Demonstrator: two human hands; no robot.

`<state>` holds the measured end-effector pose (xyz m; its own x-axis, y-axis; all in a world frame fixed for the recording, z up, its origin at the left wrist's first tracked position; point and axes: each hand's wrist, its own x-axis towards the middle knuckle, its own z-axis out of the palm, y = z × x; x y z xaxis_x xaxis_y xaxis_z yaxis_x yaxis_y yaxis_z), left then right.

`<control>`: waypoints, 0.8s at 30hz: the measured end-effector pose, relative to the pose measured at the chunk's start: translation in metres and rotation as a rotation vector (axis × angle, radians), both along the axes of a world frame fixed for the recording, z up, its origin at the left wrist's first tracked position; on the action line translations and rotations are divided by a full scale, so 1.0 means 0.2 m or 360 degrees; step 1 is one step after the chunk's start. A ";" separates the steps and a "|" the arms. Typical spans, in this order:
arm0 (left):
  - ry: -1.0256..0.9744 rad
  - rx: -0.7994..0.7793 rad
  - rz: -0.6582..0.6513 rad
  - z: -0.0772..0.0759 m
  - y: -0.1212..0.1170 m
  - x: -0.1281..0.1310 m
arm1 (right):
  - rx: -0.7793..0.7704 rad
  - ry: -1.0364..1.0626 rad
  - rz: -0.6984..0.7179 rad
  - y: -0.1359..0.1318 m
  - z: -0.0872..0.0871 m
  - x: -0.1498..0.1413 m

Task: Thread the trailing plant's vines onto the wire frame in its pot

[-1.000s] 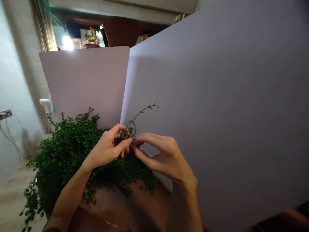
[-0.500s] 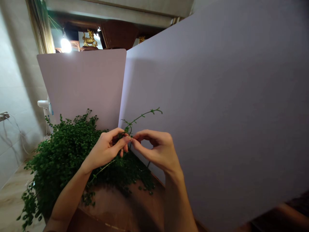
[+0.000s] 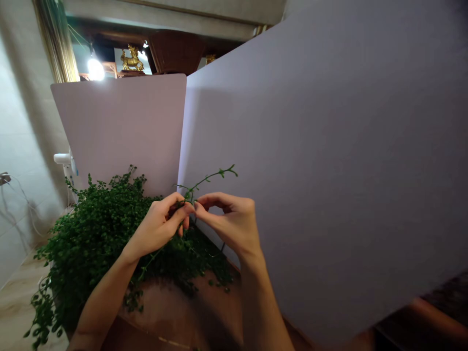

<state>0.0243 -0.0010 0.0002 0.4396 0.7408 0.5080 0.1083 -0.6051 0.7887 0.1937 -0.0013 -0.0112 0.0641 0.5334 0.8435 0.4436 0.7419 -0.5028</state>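
Note:
A bushy green plant (image 3: 98,224) with tiny round leaves spreads over a brown wooden surface (image 3: 175,312). One long thin stem (image 3: 208,179) rises from it and sticks up to the right. My left hand (image 3: 161,225) pinches this stem between thumb and fingers. My right hand (image 3: 228,222) meets it fingertip to fingertip and pinches the same stem just beside the left. Both hands hover over the right part of the plant.
A large pale board (image 3: 329,170) stands upright on the right, and a smaller pale board (image 3: 120,131) stands behind the plant. A white device (image 3: 66,163) sits at the left by the tiled wall. A golden figurine (image 3: 131,59) and a bright lamp (image 3: 95,69) show at the back.
Both hands have drawn slightly closer together and shifted a little left and up with the stem; its curled part has straightened and its tip now points up to the right.

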 end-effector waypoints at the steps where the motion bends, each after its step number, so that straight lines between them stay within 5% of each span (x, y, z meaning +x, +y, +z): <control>1: 0.0004 0.0010 0.0018 0.00 0.01 0.00 | -0.0028 0.0026 0.0001 0.02 -0.01 -0.01; 4: -0.0005 0.0000 0.0042 -0.01 0.01 0.00 | -0.0059 0.0066 -0.0048 0.08 -0.03 0.00; 9: -0.0084 -0.0122 -0.0104 0.03 -0.06 -0.04 | -0.0199 0.0178 -0.0466 0.20 -0.10 0.17; 13: -0.0174 -0.0184 -0.0128 0.05 -0.04 -0.05 | -0.0528 -0.0033 -0.0088 0.23 -0.14 0.25; 17: -0.0183 -0.0334 -0.0329 0.03 0.00 -0.04 | -0.0586 -0.0200 0.0128 0.20 -0.12 0.18; 24: -0.0255 -0.0560 -0.0602 0.00 0.01 -0.04 | -0.0416 0.0253 0.1078 0.10 -0.05 0.09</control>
<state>0.0171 0.0013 -0.0002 0.6461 0.6832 0.3403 -0.2042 -0.2749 0.9395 0.2119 0.0193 -0.0211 -0.2396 0.6816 0.6914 -0.1612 0.6743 -0.7207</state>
